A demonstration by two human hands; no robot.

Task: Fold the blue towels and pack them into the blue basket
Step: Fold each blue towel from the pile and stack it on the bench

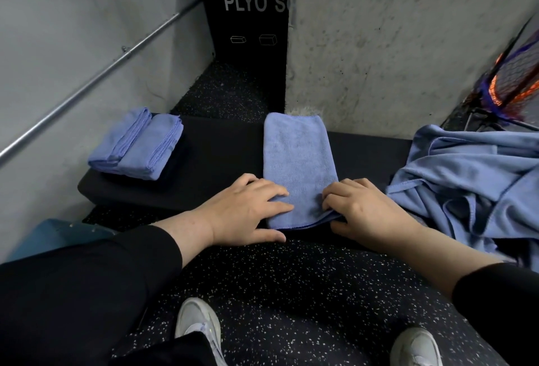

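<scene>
A blue towel (pixel 297 161), folded into a long strip, lies across the black bench (pixel 218 149) in front of me. My left hand (pixel 248 208) rests flat on its near left corner with fingers straight. My right hand (pixel 367 211) pinches the near right edge, fingers curled on the cloth. Two folded blue towels (pixel 137 143) are stacked at the bench's left end. A heap of unfolded blue towels (pixel 472 184) lies at the right. A corner of the blue basket (pixel 49 237) shows at the lower left, partly hidden by my left sleeve.
Concrete walls close in behind the bench, with a metal rail (pixel 96 79) on the left wall. A black plyo box (pixel 250 30) stands in the far gap. A net with orange and purple trim (pixel 513 82) hangs at the right. Speckled rubber floor (pixel 291 292) and my shoes lie below.
</scene>
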